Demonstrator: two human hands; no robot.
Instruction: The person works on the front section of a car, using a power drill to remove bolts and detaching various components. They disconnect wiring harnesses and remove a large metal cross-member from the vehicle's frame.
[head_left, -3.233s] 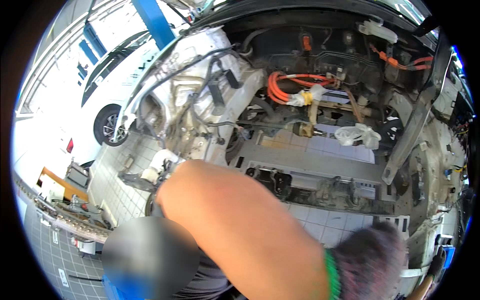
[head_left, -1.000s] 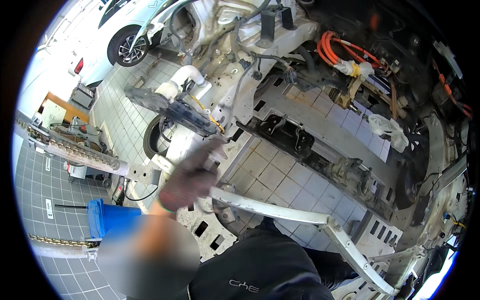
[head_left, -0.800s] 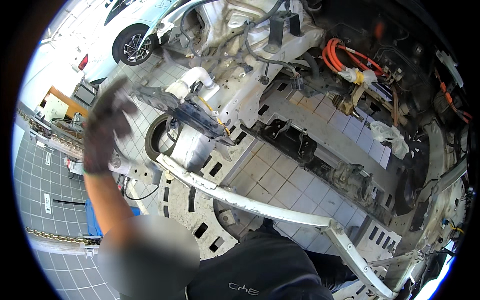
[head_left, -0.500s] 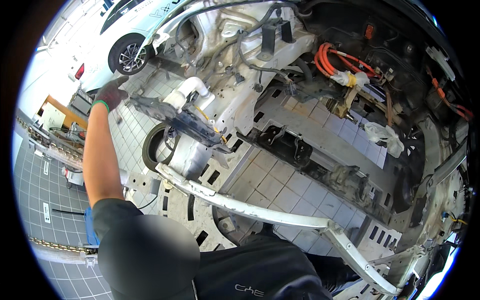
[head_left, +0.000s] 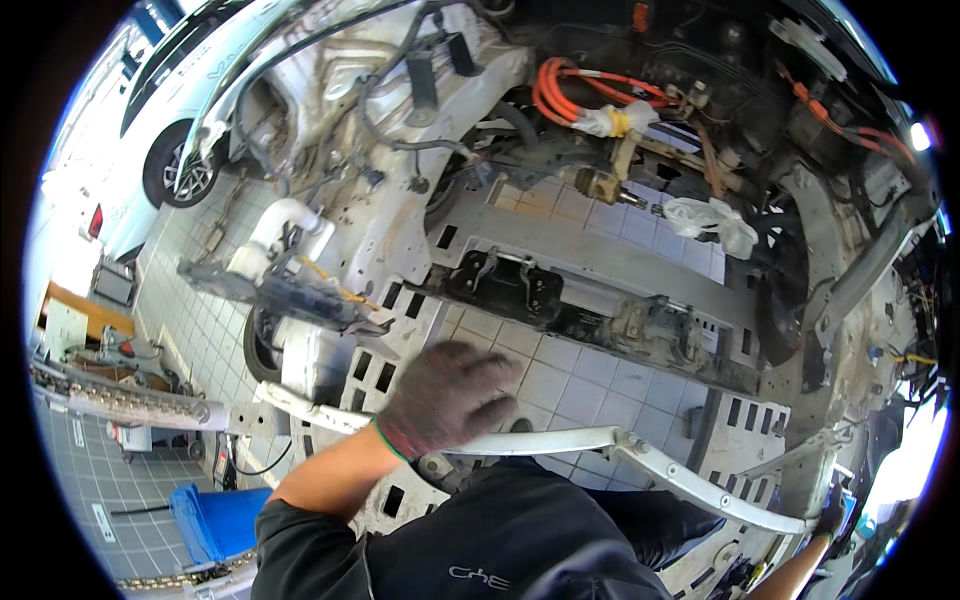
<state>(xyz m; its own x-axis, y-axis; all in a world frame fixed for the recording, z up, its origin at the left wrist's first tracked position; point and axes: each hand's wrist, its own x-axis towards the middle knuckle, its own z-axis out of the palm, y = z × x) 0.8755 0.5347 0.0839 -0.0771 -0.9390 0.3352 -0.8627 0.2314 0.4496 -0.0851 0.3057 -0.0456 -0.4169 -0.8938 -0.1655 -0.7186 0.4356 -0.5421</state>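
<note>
My left hand point(head_left: 450, 395), in a dark glove with a green cuff edge, hovers over the pale curved metal bar point(head_left: 560, 438) across the front of a stripped car bay. Its fingers are loosely bent and apart, slightly blurred, with nothing in them. At the far lower right is my right hand point(head_left: 830, 514), also in a dark glove, by the bar's right end. Beside it shows a small blue-and-white thing point(head_left: 848, 507); its kind and the right fingers cannot be made out. A black mounting bracket point(head_left: 505, 285) sits on the dark crossmember beyond my left hand.
Orange cables point(head_left: 550, 95) lie coiled at the back, near a plastic-wrapped part point(head_left: 712, 222). A white pipe point(head_left: 285, 222) and dark bracket point(head_left: 270, 290) stick out at left. Further left are a tyre point(head_left: 262, 343), a chain point(head_left: 120, 395), a blue bin point(head_left: 215, 520) and a parked car point(head_left: 180, 110).
My left arm has swung from stretched out at the far left to bent over the middle of the bar. The view has shifted, and my right hand now shows at the lower right.
</note>
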